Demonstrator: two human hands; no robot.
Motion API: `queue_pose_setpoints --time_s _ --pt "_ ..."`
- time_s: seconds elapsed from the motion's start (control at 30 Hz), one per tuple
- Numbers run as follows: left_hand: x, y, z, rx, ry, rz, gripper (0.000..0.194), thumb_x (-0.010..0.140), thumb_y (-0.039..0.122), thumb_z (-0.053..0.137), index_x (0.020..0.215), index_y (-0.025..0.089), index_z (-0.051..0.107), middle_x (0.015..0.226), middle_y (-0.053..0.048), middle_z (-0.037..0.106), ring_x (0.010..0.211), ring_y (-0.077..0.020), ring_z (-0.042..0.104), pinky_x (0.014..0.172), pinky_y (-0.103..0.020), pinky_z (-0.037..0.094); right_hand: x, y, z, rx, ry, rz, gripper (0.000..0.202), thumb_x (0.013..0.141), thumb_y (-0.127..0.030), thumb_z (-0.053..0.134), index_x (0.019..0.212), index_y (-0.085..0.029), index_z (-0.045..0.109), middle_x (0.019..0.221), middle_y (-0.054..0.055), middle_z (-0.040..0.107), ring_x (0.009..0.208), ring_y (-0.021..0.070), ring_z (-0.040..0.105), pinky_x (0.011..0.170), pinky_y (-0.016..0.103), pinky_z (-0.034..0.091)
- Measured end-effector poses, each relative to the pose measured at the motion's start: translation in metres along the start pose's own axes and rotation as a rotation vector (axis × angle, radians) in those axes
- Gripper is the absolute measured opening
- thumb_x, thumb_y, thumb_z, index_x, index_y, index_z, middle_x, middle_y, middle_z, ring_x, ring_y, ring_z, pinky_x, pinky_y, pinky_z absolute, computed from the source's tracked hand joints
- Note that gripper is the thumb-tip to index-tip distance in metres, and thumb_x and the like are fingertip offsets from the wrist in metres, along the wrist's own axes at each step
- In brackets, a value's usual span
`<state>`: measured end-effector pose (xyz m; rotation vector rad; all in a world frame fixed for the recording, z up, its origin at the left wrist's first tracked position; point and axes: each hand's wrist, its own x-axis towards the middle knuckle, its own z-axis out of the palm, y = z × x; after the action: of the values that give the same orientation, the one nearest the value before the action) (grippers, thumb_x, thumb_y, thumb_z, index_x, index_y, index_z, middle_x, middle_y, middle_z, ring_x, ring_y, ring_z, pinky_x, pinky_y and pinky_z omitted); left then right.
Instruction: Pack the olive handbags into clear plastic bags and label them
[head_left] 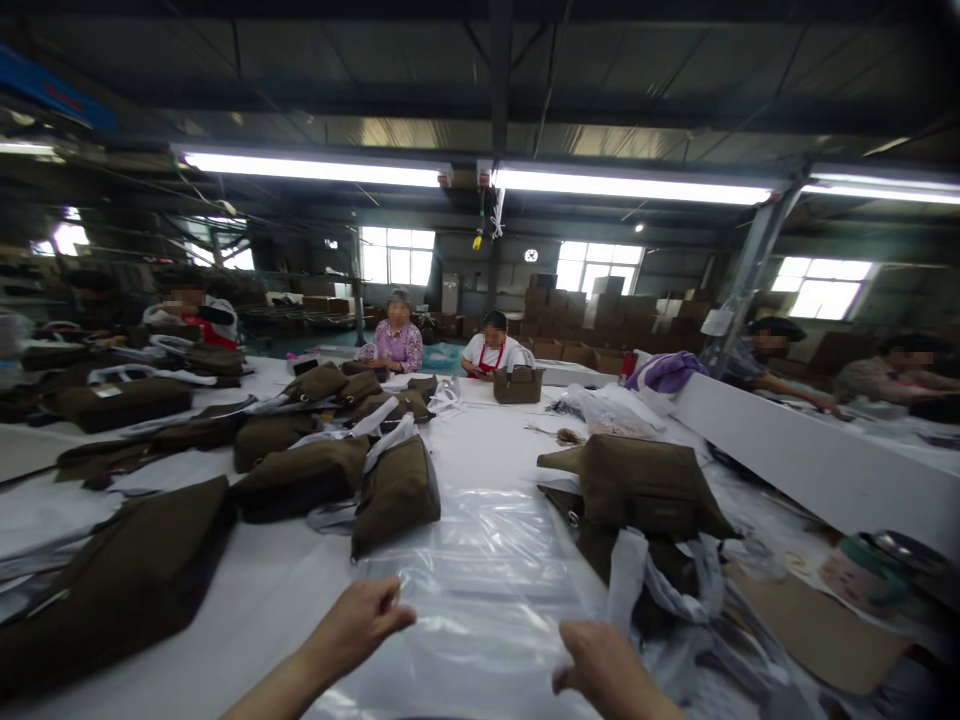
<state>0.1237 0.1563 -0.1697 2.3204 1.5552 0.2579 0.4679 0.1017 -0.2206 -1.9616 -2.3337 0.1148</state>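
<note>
Plastic [495, 560] lies flat, near centre, between the hands; bags sit outside it, left [397, 495] and right [645, 480]. Pale wraps [627, 575] already on several handles; plastic work looks barely started. Left hand [356, 625]: thumb apart from curled fingers, nothing visibly held. Right hand [604, 665]: half-curled, can't tell if it grips plastic.

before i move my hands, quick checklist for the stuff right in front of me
1. Clear plastic in front, between left hand and right hand: ok
2. Plastic free of creases: not ok, wrinkled
3. Both hands free of the plastic: cannot tell, fingers are curled
4. White wrapping on the straps of the nearest right-side bag: ok
5. Mug kept to the far right, away from both hands: ok
</note>
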Motion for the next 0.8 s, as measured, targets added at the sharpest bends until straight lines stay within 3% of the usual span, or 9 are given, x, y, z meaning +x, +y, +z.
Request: queue_pose_setpoints --time_s 0.1,0.2,0.33,0.4,0.47,0.53,0.6,0.67,0.8 --pt "-0.011 -0.003 0.004 -0.005 -0.016 -0.004 0.019 0.072 0.035 0.056 0.069 0.02 0.045 0.075 0.001 0.061 0.073 -0.0171 0.054 0.063 -0.025 0.032 -0.013 -0.004 0.003 0.057 0.044 -0.013 0.025 0.076 -0.046 0.06 0.075 -0.021 0.06 0.074 0.008 0.069 0.075 0.03 0.065 0.059 0.031 0.041" --pt "-0.023 -0.01 0.013 0.002 -0.049 -0.023 0.014 0.066 0.024 0.058 0.067 0.02 0.045 0.073 0.002 0.062 0.071 -0.0168 0.055 0.061 -0.024 0.032 -0.023 -0.009 0.01 0.073 0.086 -0.003 0.017 0.084 -0.037 0.052 0.077 -0.023 0.056 0.072 0.004 0.068 0.071 0.0254 0.065 0.056 0.028 0.038" --pt "-0.041 -0.026 0.014 0.036 -0.036 -0.056 0.008 0.067 0.015 0.049 0.064 0.02 0.044 0.069 0.002 0.06 0.067 -0.0169 0.055 0.059 -0.026 0.029 -0.037 0.004 0.022 0.115 0.149 0.022 0.006 0.08 -0.023 0.052 0.075 -0.024 0.053 0.07 0.003 0.067 0.068 0.0232 0.064 0.054 0.027 0.036" --pt "-0.05 -0.038 0.012 0.052 0.031 -0.094 0.013 0.074 0.014 0.039 0.064 0.02 0.045 0.071 0.0 0.059 0.068 -0.018 0.054 0.061 -0.028 0.029 -0.044 0.016 0.028 0.154 0.205 0.031 0.013 0.079 -0.014 0.046 0.071 -0.023 0.052 0.069 0.004 0.065 0.067 0.0231 0.063 0.055 0.028 0.036" --pt "-0.056 -0.048 0.009 -0.017 0.208 -0.184 0.018 0.077 0.015 0.037 0.062 0.02 0.044 0.066 -0.001 0.055 0.064 -0.0179 0.051 0.06 -0.029 0.029 -0.048 0.026 0.031 0.248 0.318 0.132 0.016 0.079 -0.016 0.043 0.067 -0.023 0.05 0.064 0.005 0.062 0.062 0.0235 0.06 0.055 0.031 0.036" --pt "-0.057 -0.049 0.005 -0.367 0.457 -0.358 0.016 0.075 0.019 0.047 0.06 0.02 0.042 0.057 0.001 0.048 0.054 -0.0155 0.045 0.056 -0.028 0.03 -0.047 0.027 0.029 0.54 0.485 0.329 0.015 0.08 -0.027 0.045 0.066 -0.023 0.046 0.055 0.002 0.054 0.053 0.022 0.055 0.052 0.032 0.038" --pt "-0.055 -0.04 -0.001 -0.845 0.628 -0.518 0.014 0.072 0.022 0.055 0.065 0.02 0.043 0.057 0.003 0.047 0.049 -0.0134 0.044 0.051 -0.026 0.033 -0.043 0.019 0.021 1.0 0.632 0.466 0.019 0.079 -0.041 0.048 0.071 -0.024 0.046 0.053 -0.001 0.05 0.05 0.0201 0.053 0.051 0.033 0.042" --pt "-0.054 -0.024 -0.01 -1.175 0.654 -0.56 0.008 0.075 0.024 0.052 0.078 0.02 0.046 0.068 0.0 0.055 0.055 -0.0136 0.053 0.052 -0.026 0.042 -0.041 0.006 0.008 1.352 0.664 0.465 0.027 0.079 -0.052 0.047 0.078 -0.024 0.049 0.061 -0.001 0.055 0.059 0.0198 0.058 0.057 0.035 0.049" --pt "-0.064 -0.001 -0.021 -1.41 0.619 -0.433 0.025 0.085 0.037 0.043 0.105 0.025 0.049 0.104 -0.003 0.061 0.091 -0.0141 0.061 0.077 -0.029 0.052 -0.058 -0.024 -0.007 1.748 0.63 0.286 0.05 0.08 -0.063 0.04 0.113 -0.026 0.047 0.107 0.006 0.061 0.098 0.0214 0.059 0.087 0.045 0.048"
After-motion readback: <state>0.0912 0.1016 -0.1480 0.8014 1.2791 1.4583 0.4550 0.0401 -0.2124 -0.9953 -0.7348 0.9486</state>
